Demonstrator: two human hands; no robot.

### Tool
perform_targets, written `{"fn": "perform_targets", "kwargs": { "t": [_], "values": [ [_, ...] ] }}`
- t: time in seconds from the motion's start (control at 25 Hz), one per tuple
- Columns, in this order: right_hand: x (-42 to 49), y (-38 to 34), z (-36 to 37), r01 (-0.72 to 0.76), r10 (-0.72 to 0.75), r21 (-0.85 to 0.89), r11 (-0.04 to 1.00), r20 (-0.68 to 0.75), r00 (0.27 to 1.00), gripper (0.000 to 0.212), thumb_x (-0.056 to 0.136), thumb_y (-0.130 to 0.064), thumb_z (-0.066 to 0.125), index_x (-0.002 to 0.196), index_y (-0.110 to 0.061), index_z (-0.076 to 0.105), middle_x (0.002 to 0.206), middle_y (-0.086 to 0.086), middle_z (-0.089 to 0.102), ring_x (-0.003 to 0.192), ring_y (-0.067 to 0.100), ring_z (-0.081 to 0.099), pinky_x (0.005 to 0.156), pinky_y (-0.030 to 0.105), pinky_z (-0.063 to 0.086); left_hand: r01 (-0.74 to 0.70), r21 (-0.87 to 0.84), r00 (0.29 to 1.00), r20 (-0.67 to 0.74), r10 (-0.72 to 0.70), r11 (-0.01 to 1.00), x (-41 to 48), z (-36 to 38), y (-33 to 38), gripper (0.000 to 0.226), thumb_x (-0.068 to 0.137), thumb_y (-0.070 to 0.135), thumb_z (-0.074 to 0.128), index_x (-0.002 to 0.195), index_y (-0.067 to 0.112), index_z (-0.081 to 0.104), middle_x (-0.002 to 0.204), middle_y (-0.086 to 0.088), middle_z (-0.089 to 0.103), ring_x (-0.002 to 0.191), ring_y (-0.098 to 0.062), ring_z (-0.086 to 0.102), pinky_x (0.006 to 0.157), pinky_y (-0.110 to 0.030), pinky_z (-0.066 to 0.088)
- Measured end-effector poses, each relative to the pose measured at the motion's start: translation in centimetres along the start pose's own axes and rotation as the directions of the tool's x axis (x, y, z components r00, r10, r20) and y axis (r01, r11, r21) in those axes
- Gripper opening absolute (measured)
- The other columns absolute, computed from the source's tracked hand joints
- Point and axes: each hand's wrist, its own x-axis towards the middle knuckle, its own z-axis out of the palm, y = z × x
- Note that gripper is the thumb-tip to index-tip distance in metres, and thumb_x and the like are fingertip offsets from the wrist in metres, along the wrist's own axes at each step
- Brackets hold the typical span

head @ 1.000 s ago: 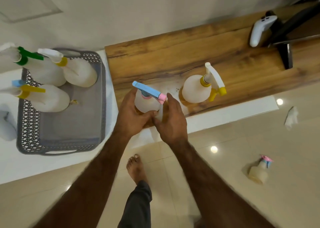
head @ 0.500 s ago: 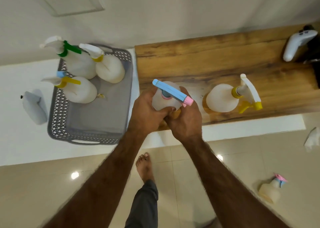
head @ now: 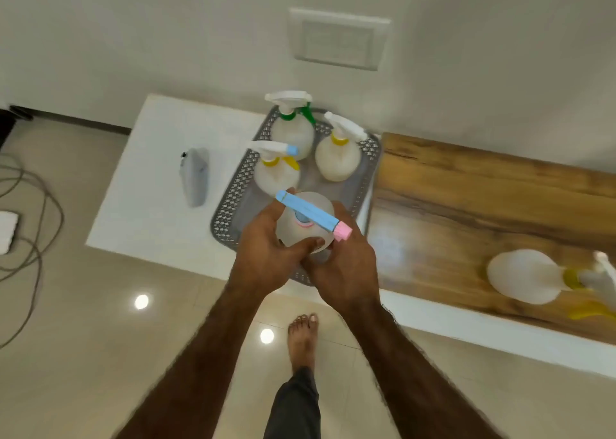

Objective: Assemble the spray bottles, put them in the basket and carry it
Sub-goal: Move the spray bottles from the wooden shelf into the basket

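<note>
I hold a translucent spray bottle [head: 305, 235] with a blue head and pink nozzle in both hands, above the near part of the grey basket [head: 365, 172]. My left hand [head: 266, 255] wraps its left side and my right hand [head: 343, 265] grips its right side and base. Three assembled bottles stand in the basket: one with a green collar [head: 293, 128], one with a yellow collar [head: 338, 158], and one with a yellow collar and blue nozzle tip [head: 276, 170]. Another bottle with a yellow trigger [head: 523, 277] lies on the wooden board [head: 466, 198] at the right.
The basket sits on a white ledge [head: 150, 205] against the wall. A grey object [head: 195, 177] lies on the ledge left of the basket. Cables [head: 30, 212] trail on the tiled floor at the left. My bare foot [head: 303, 342] stands below the ledge.
Both hands have carried the blue-headed bottle left from the wooden board to above the basket. The view has swung left with them.
</note>
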Motion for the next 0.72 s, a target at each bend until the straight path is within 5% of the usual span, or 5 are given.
{"fn": "perform_targets", "kwargs": {
  "t": [0.08,0.24,0.44,0.56,0.72],
  "values": [
    [0.7,-1.1,2.8,0.005,-0.004,-0.012,1.0,0.059,0.998,0.069,0.077,-0.042,0.076,0.138,-0.032,0.045,0.127,-0.013,0.064,0.112,0.013,0.065,0.093,0.036,0.059,0.051,0.02,0.999,-0.014,-0.051,0.998,0.7,-2.2,-2.3,0.074,0.072,0.029,0.094,0.131,0.044,0.052,0.109,0.032,0.064,0.096,0.028,0.059,0.072,0.004,0.045],
    [2.3,-1.4,7.8,-0.045,0.053,-0.058,0.997,0.151,0.987,0.063,0.075,-0.038,0.076,0.13,-0.031,0.047,0.119,-0.012,0.064,0.106,0.017,0.066,0.086,0.036,0.058,0.114,0.089,0.993,0.002,-0.115,0.989,3.0,-4.9,-6.0,0.063,0.074,0.028,0.093,0.126,0.036,0.058,0.103,0.029,0.062,0.09,0.019,0.062,0.072,0.003,0.044],
    [5.0,-0.7,11.1,-0.089,0.106,-0.109,0.99,0.163,0.981,0.068,0.077,-0.037,0.077,0.137,-0.027,0.046,0.127,-0.004,0.064,0.113,0.021,0.065,0.093,0.033,0.054,0.057,0.18,0.995,0.076,-0.072,0.982,6.4,-5.2,-8.3,0.048,0.08,0.018,0.087,0.118,0.036,0.063,0.104,0.019,0.063,0.101,-0.01,0.064,0.088,-0.013,0.048],
    [5.7,-0.4,11.8,-0.106,0.118,-0.081,0.991,0.157,0.981,0.064,0.077,-0.032,0.077,0.135,-0.025,0.048,0.125,-0.001,0.064,0.112,0.024,0.066,0.094,0.037,0.055,0.096,0.216,0.991,0.071,-0.114,0.972,7.5,-4.7,-9.1,0.052,0.083,0.021,0.085,0.129,0.013,0.062,0.113,0.0,0.067,0.11,-0.026,0.068,0.097,-0.035,0.054],
    [5.8,-0.3,11.6,-0.107,0.117,-0.063,0.992,0.189,0.975,0.072,0.078,-0.027,0.078,0.142,-0.023,0.045,0.133,0.002,0.06,0.119,0.026,0.063,0.098,0.041,0.054,0.143,0.21,0.985,0.065,-0.16,0.967,7.5,-4.5,-9.0,0.054,0.085,0.015,0.083,0.132,0.006,0.057,0.12,-0.012,0.067,0.116,-0.032,0.066,0.101,-0.043,0.055]
  ]
}}
